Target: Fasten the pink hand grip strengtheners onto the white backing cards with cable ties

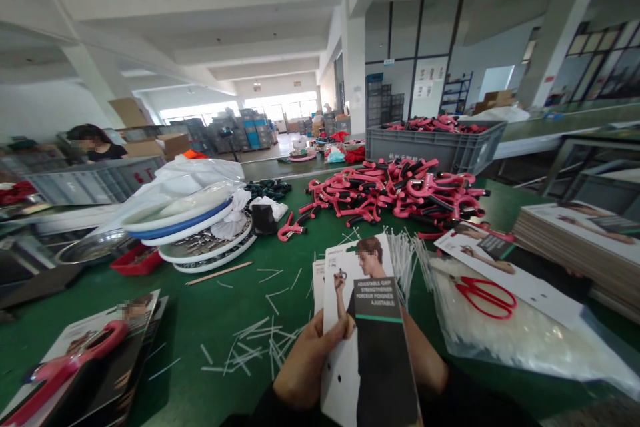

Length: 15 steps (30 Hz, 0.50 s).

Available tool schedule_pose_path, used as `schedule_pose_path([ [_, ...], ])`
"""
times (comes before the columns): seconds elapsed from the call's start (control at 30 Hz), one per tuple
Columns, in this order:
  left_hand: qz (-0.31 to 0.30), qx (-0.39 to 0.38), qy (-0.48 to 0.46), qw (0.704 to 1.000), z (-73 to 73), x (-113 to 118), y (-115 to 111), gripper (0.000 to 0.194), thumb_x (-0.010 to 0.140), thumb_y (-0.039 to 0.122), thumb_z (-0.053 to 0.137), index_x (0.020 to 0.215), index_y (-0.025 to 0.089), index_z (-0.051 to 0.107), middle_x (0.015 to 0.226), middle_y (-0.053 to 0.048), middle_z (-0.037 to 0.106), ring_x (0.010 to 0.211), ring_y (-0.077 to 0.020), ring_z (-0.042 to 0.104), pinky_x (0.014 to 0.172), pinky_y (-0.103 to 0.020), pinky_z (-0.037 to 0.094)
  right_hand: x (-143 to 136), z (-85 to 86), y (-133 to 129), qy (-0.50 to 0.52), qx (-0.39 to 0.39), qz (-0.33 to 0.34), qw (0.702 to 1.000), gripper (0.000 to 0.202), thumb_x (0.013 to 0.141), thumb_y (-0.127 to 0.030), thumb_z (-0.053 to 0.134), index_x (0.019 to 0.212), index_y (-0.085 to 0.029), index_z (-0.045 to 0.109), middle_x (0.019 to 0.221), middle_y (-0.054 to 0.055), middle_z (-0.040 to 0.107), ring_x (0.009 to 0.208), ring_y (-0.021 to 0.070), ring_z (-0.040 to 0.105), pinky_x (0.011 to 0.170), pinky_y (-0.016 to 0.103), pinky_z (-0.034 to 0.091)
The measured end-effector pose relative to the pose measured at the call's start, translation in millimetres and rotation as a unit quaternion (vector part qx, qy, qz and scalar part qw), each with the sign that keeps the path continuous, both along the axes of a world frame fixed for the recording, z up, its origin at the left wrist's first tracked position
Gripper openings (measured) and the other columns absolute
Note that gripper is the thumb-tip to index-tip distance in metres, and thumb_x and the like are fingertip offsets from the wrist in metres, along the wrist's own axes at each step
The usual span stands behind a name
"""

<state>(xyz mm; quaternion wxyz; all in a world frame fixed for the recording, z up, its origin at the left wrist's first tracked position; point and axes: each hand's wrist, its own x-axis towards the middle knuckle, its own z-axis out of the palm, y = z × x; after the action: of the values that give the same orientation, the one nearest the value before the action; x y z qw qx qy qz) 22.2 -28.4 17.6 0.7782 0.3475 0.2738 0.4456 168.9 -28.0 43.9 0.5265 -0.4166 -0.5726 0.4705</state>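
My left hand (313,353) grips the left edge of a printed card (383,353), its thumb lying on the front. The card is upright and reads "adjustable grip strengthener". My right hand (425,353) is at the card's right edge, with its fingers hidden behind it. Another card (319,283) shows behind the first. White zip ties (403,257) fan out just beyond the cards. Cut tie pieces (250,347) lie scattered on the green table (190,347) to the left. At the lower left, a pink and black hand grip (83,360) rests on more cards.
A heap of pink grips (390,190) lies before a grey crate (435,147). Red scissors (485,297) rest on a plastic bag (530,340) at right, near stacked cards (560,247). Stacked round trays (185,220) stand left. A person (95,143) is at the far left.
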Motion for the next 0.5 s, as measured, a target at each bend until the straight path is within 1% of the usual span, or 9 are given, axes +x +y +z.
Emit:
schedule_pose_path([
  [0.07, 0.025, 0.014, 0.009, 1.0, -1.7, 1, 1, 0.027, 0.066, 0.036, 0.072, 0.073, 0.016, 0.056, 0.064, 0.002, 0.05, 0.057, -0.0092, 0.048, 0.055, -0.021, 0.037, 0, 7.9, 0, 0.031, -0.033, 0.065, 0.997, 0.027, 0.074, -0.043, 0.061, 0.076, -0.016, 0.065, 0.074, 0.003, 0.066, 0.068, 0.0181, 0.061, 0.064, 0.033, 0.052],
  [0.1, 0.035, 0.017, 0.012, 0.999, -2.2, 1, 1, 0.028, 0.064, 0.034, 0.074, 0.075, 0.016, 0.056, 0.065, 0.002, 0.051, 0.058, -0.0093, 0.049, 0.056, -0.021, 0.038, 0, 11.4, 0, 0.044, -0.043, 0.079, 0.995, 0.026, 0.071, -0.043, 0.062, 0.071, -0.017, 0.065, 0.07, 0.002, 0.066, 0.066, 0.0185, 0.061, 0.063, 0.032, 0.052],
  [0.2, 0.027, -0.005, 0.014, 1.0, -2.3, 2, 0, 0.03, 0.06, 0.025, 0.077, 0.079, 0.016, 0.056, 0.065, 0.003, 0.053, 0.057, -0.0093, 0.051, 0.056, -0.02, 0.038, -3, 15.9, -2, 0.054, -0.04, 0.055, 0.996, 0.021, 0.067, -0.039, 0.064, 0.065, -0.018, 0.064, 0.065, 0.001, 0.066, 0.063, 0.0181, 0.06, 0.062, 0.031, 0.051],
  [0.3, 0.004, -0.039, -0.014, 0.999, -0.1, 2, -2, 0.027, 0.061, 0.022, 0.076, 0.079, 0.016, 0.057, 0.064, 0.002, 0.056, 0.056, -0.01, 0.053, 0.056, -0.021, 0.04, -9, 10.7, -3, 0.09, -0.068, 0.054, 0.992, 0.019, 0.064, -0.036, 0.067, 0.07, -0.018, 0.062, 0.065, 0.0, 0.065, 0.062, 0.0175, 0.06, 0.059, 0.03, 0.05],
  [0.33, 0.003, -0.045, -0.029, 0.999, 0.7, 2, -3, 0.027, 0.061, 0.022, 0.076, 0.079, 0.016, 0.057, 0.064, 0.001, 0.057, 0.056, -0.0103, 0.054, 0.057, -0.021, 0.041, -11, 7.9, -3, 0.104, -0.084, 0.052, 0.99, 0.021, 0.065, -0.037, 0.067, 0.073, -0.018, 0.061, 0.066, 0.0, 0.064, 0.061, 0.0169, 0.059, 0.057, 0.029, 0.05],
  [0.4, 0.002, -0.053, -0.062, 0.997, 1.4, 1, -4, 0.027, 0.059, 0.022, 0.077, 0.078, 0.016, 0.059, 0.062, 0.001, 0.057, 0.053, -0.0091, 0.054, 0.054, -0.02, 0.041, -14, 3.2, -2, 0.115, -0.101, 0.025, 0.988, 0.024, 0.071, -0.041, 0.061, 0.077, -0.018, 0.057, 0.065, -0.001, 0.062, 0.055, 0.0141, 0.056, 0.051, 0.025, 0.046],
  [0.47, 0.004, -0.066, -0.094, 0.993, -0.8, -1, -4, 0.03, 0.057, 0.024, 0.078, 0.08, 0.016, 0.061, 0.058, 0.004, 0.053, 0.044, -0.0046, 0.047, 0.044, -0.017, 0.036, -14, 1.8, -1, 0.075, -0.081, -0.012, 0.994, 0.025, 0.08, -0.043, 0.05, 0.076, -0.018, 0.054, 0.062, -0.002, 0.057, 0.05, 0.0106, 0.05, 0.046, 0.022, 0.041],
  [0.5, 0.008, -0.076, -0.107, 0.991, -3.1, -3, -4, 0.034, 0.057, 0.026, 0.078, 0.086, 0.017, 0.061, 0.057, 0.006, 0.051, 0.04, -0.0026, 0.043, 0.04, -0.015, 0.032, -14, 2.9, 0, 0.029, -0.055, -0.019, 0.998, 0.026, 0.083, -0.042, 0.046, 0.073, -0.019, 0.052, 0.06, -0.003, 0.054, 0.049, 0.0097, 0.048, 0.046, 0.021, 0.039],
])
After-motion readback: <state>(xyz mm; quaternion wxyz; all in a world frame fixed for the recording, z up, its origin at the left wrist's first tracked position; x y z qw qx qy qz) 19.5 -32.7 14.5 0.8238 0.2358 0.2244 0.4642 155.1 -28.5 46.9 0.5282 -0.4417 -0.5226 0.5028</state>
